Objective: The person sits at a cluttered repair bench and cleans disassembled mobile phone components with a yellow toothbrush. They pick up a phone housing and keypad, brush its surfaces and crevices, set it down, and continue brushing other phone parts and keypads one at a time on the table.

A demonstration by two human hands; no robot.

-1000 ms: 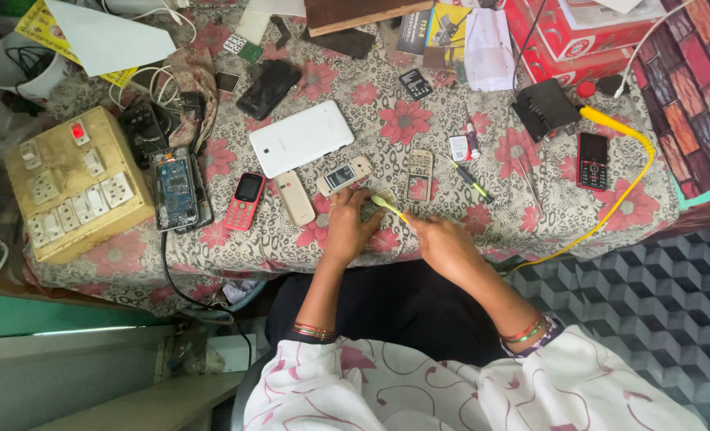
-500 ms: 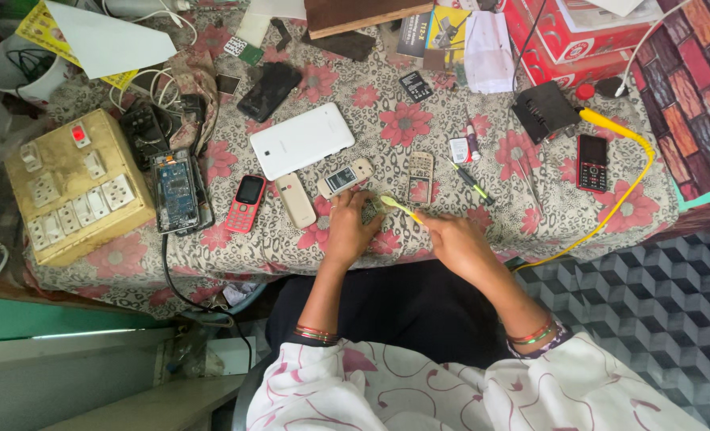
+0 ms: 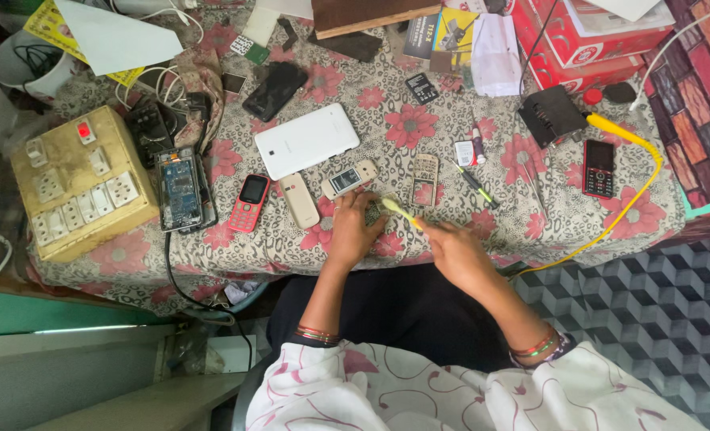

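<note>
Left hand fingers clamped on small circuit board, centre of frame, on worktop edge. Right hand fingers closed round yellow toothbrush, bristles on board. Brushing judged midway; empty phone shell just above, reassembly not yet done.

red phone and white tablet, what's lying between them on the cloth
Nothing in the head view: between the red phone and the white tablet only bare flowered cloth shows.

We are seeing a red cardboard box sitting at the table's far right corner, a yellow-and-black packet lying just left of it, and dark screens showing on the pink phone, red phone and black phone.
</note>
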